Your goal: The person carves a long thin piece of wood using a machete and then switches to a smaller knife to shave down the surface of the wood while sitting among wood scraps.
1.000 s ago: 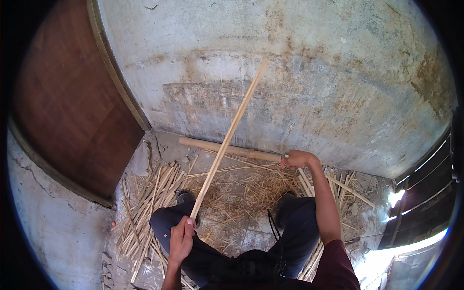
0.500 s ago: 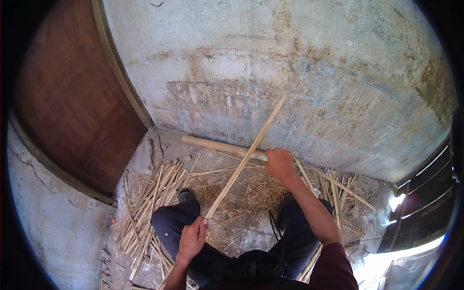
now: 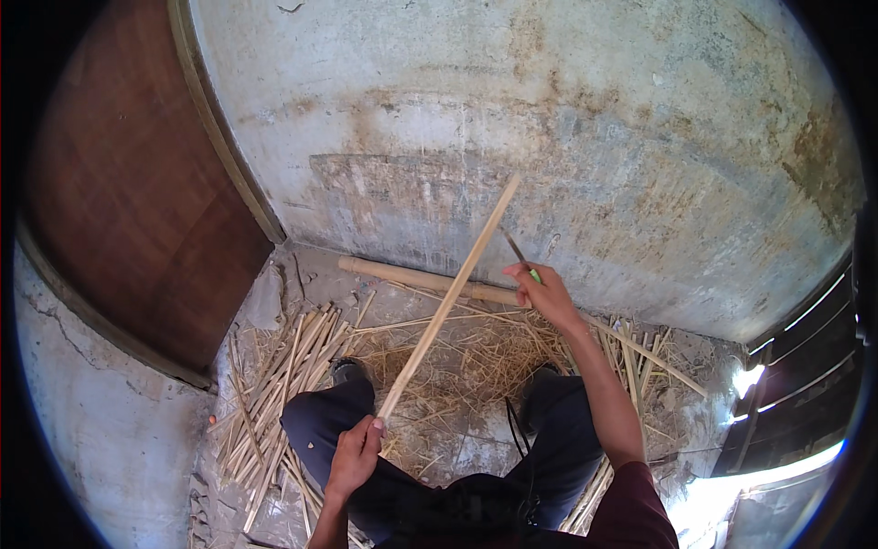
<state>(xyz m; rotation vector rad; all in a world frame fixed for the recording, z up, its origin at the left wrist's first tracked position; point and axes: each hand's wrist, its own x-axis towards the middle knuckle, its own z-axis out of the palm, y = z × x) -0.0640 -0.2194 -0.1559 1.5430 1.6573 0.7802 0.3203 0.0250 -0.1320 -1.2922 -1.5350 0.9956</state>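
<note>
A long pale bamboo strip (image 3: 448,300) slants up and away from my left hand (image 3: 355,457), which is closed round its lower end near my left knee. Its far tip stands in front of the stained wall. To the right of the strip, my right hand (image 3: 544,291) is closed on a knife (image 3: 516,247) with a green handle. The narrow dark blade points up and to the left, apart from the strip. Part of the handle is hidden by my fingers.
A thick bamboo pole (image 3: 412,277) lies along the foot of the wall (image 3: 585,137). Piled bamboo strips (image 3: 274,403) lie to my left, more strips (image 3: 636,361) to my right. Shavings (image 3: 476,357) cover the floor between my feet. A brown door (image 3: 137,183) stands at left.
My right hand has turned and lifted slightly right, so the knife blade now points up. The strip's far tip has shifted a little left, with my left hand moving slightly left too.
</note>
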